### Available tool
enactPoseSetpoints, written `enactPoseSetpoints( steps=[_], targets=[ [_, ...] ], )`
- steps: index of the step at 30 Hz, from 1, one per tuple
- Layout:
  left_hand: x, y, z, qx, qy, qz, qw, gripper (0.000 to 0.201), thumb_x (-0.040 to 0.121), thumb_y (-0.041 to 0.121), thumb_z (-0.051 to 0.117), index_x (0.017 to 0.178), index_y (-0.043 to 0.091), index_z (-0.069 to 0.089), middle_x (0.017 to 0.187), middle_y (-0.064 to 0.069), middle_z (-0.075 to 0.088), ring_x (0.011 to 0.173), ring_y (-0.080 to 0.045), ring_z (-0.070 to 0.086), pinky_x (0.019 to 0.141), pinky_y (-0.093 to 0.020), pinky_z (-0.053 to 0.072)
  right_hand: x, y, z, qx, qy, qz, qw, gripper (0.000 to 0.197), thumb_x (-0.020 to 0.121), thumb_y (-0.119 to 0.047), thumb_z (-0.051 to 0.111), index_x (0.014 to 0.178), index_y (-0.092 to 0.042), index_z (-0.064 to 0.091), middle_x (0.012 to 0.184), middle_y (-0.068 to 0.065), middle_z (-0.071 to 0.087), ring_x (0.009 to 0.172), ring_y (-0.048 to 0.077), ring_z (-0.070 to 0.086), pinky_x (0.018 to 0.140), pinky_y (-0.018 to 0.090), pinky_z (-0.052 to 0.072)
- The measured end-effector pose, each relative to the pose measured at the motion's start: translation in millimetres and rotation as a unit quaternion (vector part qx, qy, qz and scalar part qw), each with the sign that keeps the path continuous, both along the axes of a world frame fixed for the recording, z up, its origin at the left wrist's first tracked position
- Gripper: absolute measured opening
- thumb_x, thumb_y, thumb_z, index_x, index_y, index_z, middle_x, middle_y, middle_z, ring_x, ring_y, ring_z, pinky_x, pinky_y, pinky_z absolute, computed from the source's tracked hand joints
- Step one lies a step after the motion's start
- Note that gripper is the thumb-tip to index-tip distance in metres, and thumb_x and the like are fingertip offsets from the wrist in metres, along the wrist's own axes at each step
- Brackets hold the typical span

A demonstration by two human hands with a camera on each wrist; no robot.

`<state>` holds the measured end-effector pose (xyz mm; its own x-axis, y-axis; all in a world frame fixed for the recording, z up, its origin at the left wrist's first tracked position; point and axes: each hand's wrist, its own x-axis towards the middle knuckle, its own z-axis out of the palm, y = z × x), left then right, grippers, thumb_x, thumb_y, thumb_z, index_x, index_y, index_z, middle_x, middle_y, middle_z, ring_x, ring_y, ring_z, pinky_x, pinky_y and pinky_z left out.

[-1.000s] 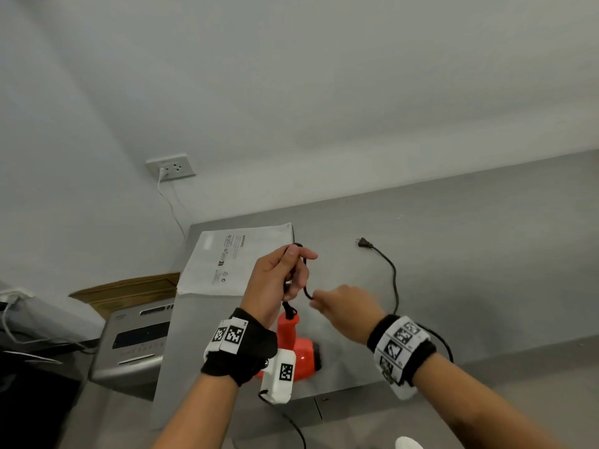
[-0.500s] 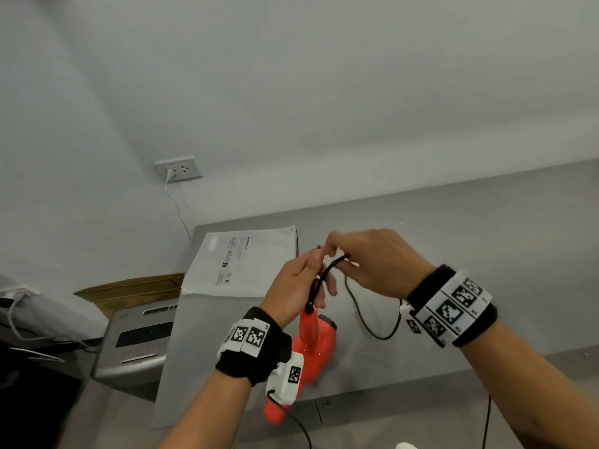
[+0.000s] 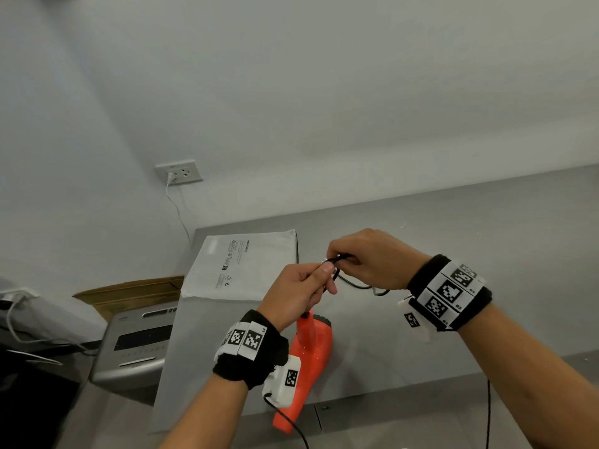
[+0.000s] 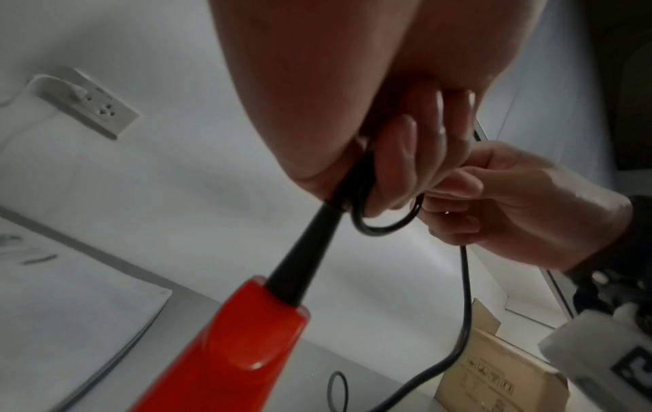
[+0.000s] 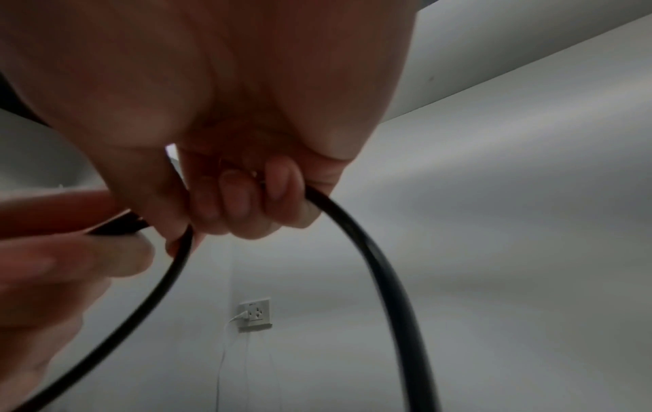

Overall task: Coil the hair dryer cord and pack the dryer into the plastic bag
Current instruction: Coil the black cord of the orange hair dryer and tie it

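The orange hair dryer [image 3: 308, 358] hangs nozzle-down from its black cord [image 3: 355, 284] over the near edge of the grey table [image 3: 453, 254]. My left hand [image 3: 299, 294] grips loops of the cord just above the handle's black strain relief [image 4: 303, 267]. My right hand [image 3: 366, 257] pinches the cord beside it, with a length curving down from its fingers [image 5: 243, 200]. The orange handle [image 4: 226, 343] fills the lower left wrist view. The white plastic bag [image 3: 240, 265] lies flat on the table's far left corner.
A wall socket [image 3: 180, 171] with a white cable sits above the bag. A grey appliance [image 3: 136, 348] and a cardboard box [image 3: 129, 290] stand left of the table. A brown box [image 4: 501, 373] shows in the left wrist view.
My right hand swept from low right up to the left hand, bringing another length of cord to it. The dryer swung from lying near the edge to hanging nozzle-down.
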<state>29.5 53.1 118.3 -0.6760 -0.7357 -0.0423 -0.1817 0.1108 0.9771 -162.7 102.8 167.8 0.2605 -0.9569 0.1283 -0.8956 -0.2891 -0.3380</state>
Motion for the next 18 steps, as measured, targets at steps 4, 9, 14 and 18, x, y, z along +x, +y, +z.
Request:
enactPoseSetpoints(
  steps=[4,9,14,18],
  targets=[
    [3,-3,-2,0.086,0.043,-0.041,0.995,0.047,0.097,0.044,0.053,0.073,0.006,0.065,0.043,0.0,0.035,0.034,-0.01,0.026,0.038,-0.019,0.025,2,-2,-13,-0.041,-0.013,-0.027,0.999,0.01,0.095,-0.027,0.053,0.095,-0.021,0.061,0.065,-0.016,0.048,0.062,0.012,0.048,0.062,0.032,0.045],
    [6,-10,-13,0.093,0.072,-0.07,0.991,0.037,0.106,0.027,0.048,0.086,0.002,0.067,0.044,-0.004,0.041,0.033,-0.013,0.032,0.041,-0.023,0.033,6,-5,-41,-0.026,-0.114,-0.098,0.988,0.009,0.096,-0.029,0.052,0.098,-0.022,0.057,0.059,-0.007,0.054,0.056,0.017,0.049,0.061,0.041,0.048],
    [-2,-5,-14,0.104,0.131,-0.031,0.985,0.035,0.106,0.024,0.046,0.099,0.002,0.072,0.085,-0.022,0.076,0.063,-0.029,0.069,0.059,-0.034,0.054,33,1,-88,-0.015,0.002,-0.139,0.99,0.022,0.093,-0.019,0.051,0.113,-0.017,0.059,0.091,0.0,0.069,0.06,0.014,0.058,0.06,0.037,0.058],
    [-8,-8,-18,0.116,0.167,0.018,0.979,0.036,0.109,0.021,0.038,0.125,0.004,0.065,0.123,-0.015,0.074,0.115,-0.033,0.07,0.102,-0.048,0.053,62,15,-107,0.118,0.057,-0.106,0.986,0.023,0.1,-0.024,0.042,0.117,-0.014,0.054,0.079,-0.001,0.06,0.062,0.016,0.057,0.061,0.032,0.05]
  ],
)
